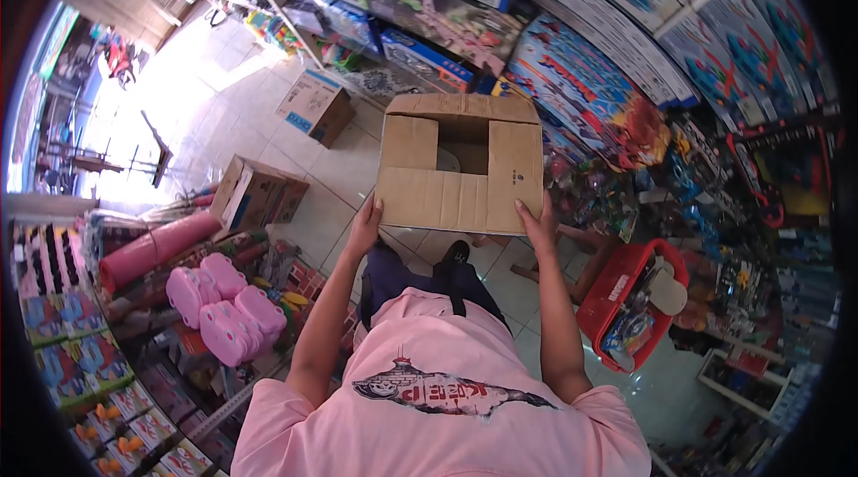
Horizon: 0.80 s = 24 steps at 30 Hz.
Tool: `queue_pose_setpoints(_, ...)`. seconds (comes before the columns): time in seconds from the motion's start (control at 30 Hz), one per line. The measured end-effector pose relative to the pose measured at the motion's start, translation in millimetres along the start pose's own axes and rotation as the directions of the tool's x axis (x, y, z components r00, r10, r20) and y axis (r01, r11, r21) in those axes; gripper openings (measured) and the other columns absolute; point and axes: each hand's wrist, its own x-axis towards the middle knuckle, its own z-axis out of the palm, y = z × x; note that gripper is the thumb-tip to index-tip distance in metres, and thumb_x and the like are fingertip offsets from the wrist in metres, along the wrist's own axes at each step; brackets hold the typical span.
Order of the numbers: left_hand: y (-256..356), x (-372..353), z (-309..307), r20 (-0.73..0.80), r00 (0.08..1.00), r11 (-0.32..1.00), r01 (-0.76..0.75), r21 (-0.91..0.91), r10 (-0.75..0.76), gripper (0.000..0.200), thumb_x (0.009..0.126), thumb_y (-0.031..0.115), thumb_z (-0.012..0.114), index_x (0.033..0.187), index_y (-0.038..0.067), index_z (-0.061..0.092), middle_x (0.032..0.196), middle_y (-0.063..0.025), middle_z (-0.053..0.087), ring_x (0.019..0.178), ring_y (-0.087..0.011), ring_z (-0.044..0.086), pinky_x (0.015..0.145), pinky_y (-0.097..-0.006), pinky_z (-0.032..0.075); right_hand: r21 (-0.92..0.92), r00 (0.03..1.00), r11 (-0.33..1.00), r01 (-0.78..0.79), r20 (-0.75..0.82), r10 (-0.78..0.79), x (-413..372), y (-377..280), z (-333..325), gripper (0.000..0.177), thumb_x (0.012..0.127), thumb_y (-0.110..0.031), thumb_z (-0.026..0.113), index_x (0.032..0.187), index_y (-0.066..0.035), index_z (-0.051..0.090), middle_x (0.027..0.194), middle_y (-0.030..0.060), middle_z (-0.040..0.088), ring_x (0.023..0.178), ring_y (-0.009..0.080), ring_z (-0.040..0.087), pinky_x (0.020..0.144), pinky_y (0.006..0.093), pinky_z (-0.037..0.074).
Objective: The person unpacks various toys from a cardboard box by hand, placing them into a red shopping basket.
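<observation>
Cardboard box point(458, 175), centre of the view: where is it, and what carries it? (Student)

It is off the ground, in front of the person's body and above the tiled floor point(335, 168), with no counter under it. The left hand point(365, 219) grips the near left corner and the right hand point(537, 225) the near right corner. (Tutor)

How do the hands stand? (Student)

Each is closed on the box, fingers laid up its side, and the two press towards one another. A carton with no handles is likely best steadied this way, by squeezing from both sides. (Tutor)

Is the top closed? (Student)

Only partly. The near flap point(442, 200) and the right flap point(516, 160) lie flat. The left flap point(409, 143) leaves a dark opening point(465, 144) near the far edge. What is inside cannot be told. (Tutor)

What surrounds it? (Student)

To the far left, two more cartons point(259, 195) stand on the floor, well apart from the held one. To the near left lie pink cases point(228, 312) beside a pink roll point(156, 246). To the right a red basket point(601, 303) holds small goods, and shelves of boxed toys point(617, 75) fill the far right. The stock lines both sides, probably to leave the tiled aisle free for walking. One dark shoe point(457, 253) shows on the floor, just near of the box. (Tutor)
</observation>
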Motion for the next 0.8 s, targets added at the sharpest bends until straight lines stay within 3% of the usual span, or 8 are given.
queue_pose_setpoints(0.07, -3, -9, -25, -0.039, 0.994, 0.994, 0.098, -0.047, -0.100, 0.049, 0.106, 0.031, 0.044, 0.141, -0.003, 0.046, 0.132, -0.0173, 0.059, 0.124, -0.0203, 0.053, 0.106, -0.0313, 0.038, -0.014, 0.998, 0.999, 0.040, 0.050, -0.039, 15, 7, 30, 0.065, 0.087, -0.028, 0.074, 0.140, -0.002, 0.045, 0.123, 0.0150, 0.063, 0.111, 0.0237, 0.061, 0.097, 0.0356, 0.046)
queue_pose_setpoints(0.17, -30, -20, -62, -0.155, 0.978, 0.986, 0.124, -0.108, -0.140, 0.048, 0.106, 0.029, 0.046, 0.141, -0.004, 0.046, 0.131, -0.0186, 0.061, 0.125, -0.0220, 0.055, 0.105, -0.0320, 0.040, -0.011, 0.987, 0.999, 0.042, 0.155, -0.040, 31, -9, 81, 0.065, 0.088, -0.026, 0.074, 0.140, -0.001, 0.045, 0.125, 0.0146, 0.063, 0.113, 0.0224, 0.060, 0.097, 0.0345, 0.046)
queue_pose_setpoints(0.27, -52, -33, -109, -0.267, 0.952, 0.983, 0.118, -0.141, -0.152, 0.048, 0.105, 0.027, 0.047, 0.141, -0.005, 0.046, 0.132, -0.0172, 0.061, 0.124, -0.0201, 0.054, 0.105, -0.0314, 0.040, 0.046, 0.957, 0.998, 0.044, 0.286, -0.056, 41, -40, 141, 0.080, 0.084, -0.033, 0.078, 0.143, 0.006, 0.038, 0.131, 0.0220, 0.057, 0.117, 0.0281, 0.059, 0.099, 0.0371, 0.046)
queue_pose_setpoints(0.37, -85, -43, -161, -0.365, 0.911, 0.971, 0.126, -0.201, -0.193, 0.048, 0.105, 0.026, 0.048, 0.141, -0.005, 0.046, 0.132, -0.0169, 0.060, 0.124, -0.0199, 0.054, 0.105, -0.0307, 0.039, 0.024, 0.907, 0.989, 0.145, 0.396, -0.143, 47, -78, 212, 0.074, 0.086, -0.030, 0.077, 0.142, 0.003, 0.040, 0.130, 0.0201, 0.057, 0.116, 0.0276, 0.059, 0.098, 0.0368, 0.046)
queue_pose_setpoints(0.5, -120, -59, -234, -0.484, 0.841, 0.955, 0.117, -0.272, -0.241, 0.048, 0.105, 0.027, 0.047, 0.141, -0.005, 0.046, 0.132, -0.0172, 0.060, 0.123, -0.0198, 0.054, 0.105, -0.0306, 0.039, 0.036, 0.846, 0.990, 0.133, 0.516, -0.132, 41, -132, 318, 0.071, 0.086, -0.028, 0.076, 0.141, 0.000, 0.041, 0.128, 0.0198, 0.058, 0.114, 0.0287, 0.059, 0.097, 0.0374, 0.046)
queue_pose_setpoints(0.6, -149, -73, -294, -0.581, 0.766, 0.957, 0.159, -0.242, -0.274, 0.049, 0.105, 0.029, 0.046, 0.140, -0.006, 0.047, 0.132, -0.0173, 0.060, 0.123, -0.0200, 0.054, 0.104, -0.0307, 0.040, -0.099, 0.744, 0.950, 0.296, 0.647, -0.165, 46, -155, 407, 0.070, 0.087, -0.028, 0.075, 0.142, -0.001, 0.041, 0.128, 0.0206, 0.058, 0.117, 0.0303, 0.058, 0.097, 0.0382, 0.046)
queue_pose_setpoints(0.73, -190, -95, -375, -0.659, 0.668, 0.936, 0.193, -0.296, -0.346, 0.050, 0.105, 0.032, 0.046, 0.139, -0.005, 0.049, 0.134, -0.0173, 0.060, 0.125, -0.0218, 0.054, 0.105, -0.0311, 0.039, -0.024, 0.624, 0.935, 0.355, 0.751, -0.217, 35, -187, 527, 0.072, 0.088, -0.030, 0.074, 0.144, -0.002, 0.038, 0.130, 0.0210, 0.057, 0.120, 0.0316, 0.057, 0.100, 0.0385, 0.044)
queue_pose_setpoints(0.8, -216, -104, -409, -0.755, 0.570, 0.946, 0.175, -0.275, -0.325, 0.050, 0.105, 0.032, 0.045, 0.140, -0.003, 0.048, 0.135, -0.0173, 0.059, 0.126, -0.0228, 0.053, 0.106, -0.0322, 0.038, 0.002, 0.562, 0.913, 0.407, 0.787, -0.252, 25, -201, 582, 0.073, 0.088, -0.031, 0.074, 0.145, -0.002, 0.037, 0.131, 0.0207, 0.056, 0.121, 0.0315, 0.056, 0.101, 0.0386, 0.044)
